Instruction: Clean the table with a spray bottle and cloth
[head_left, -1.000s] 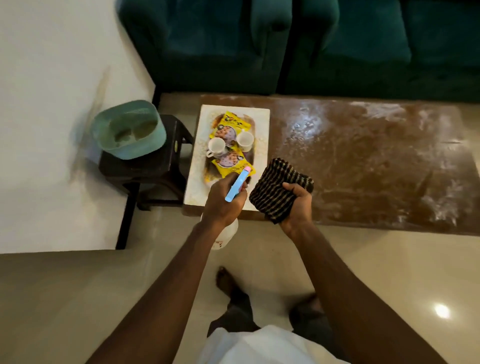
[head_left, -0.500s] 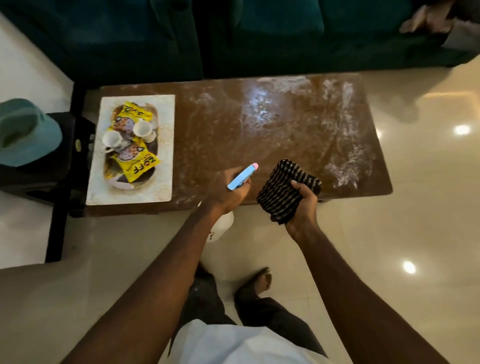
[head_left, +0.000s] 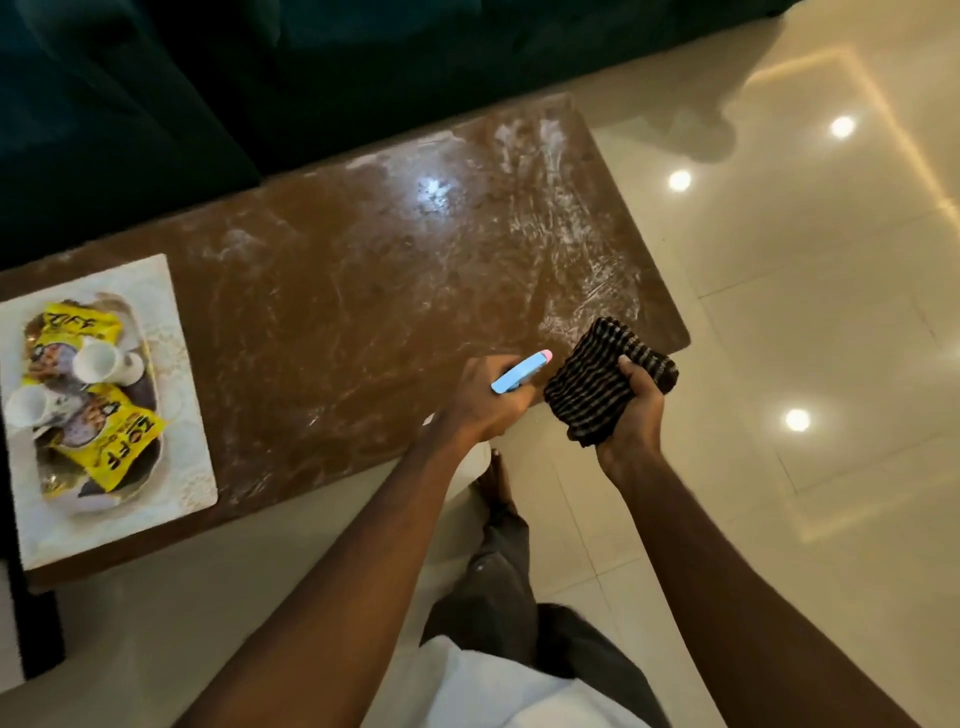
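Left hand (head_left: 483, 402) clenched round spray bottle (head_left: 521, 371) at worktop (head_left: 337, 322) near edge; right hand (head_left: 638, 415) grasping cloth (head_left: 592, 387) just beside. I see both moved from tray (head_left: 184, 415) to right end; white smears (head_left: 566, 218) ahead, likely next spray target.

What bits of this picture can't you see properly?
- Spray bottle: the head view shows only its blue and pink top; the left hand hides most of the rest.
- Cloth: its lower part is wrapped in the right hand.
- Yellow packets: the print is too blurred to read.
- White mat: cut off by the left edge.
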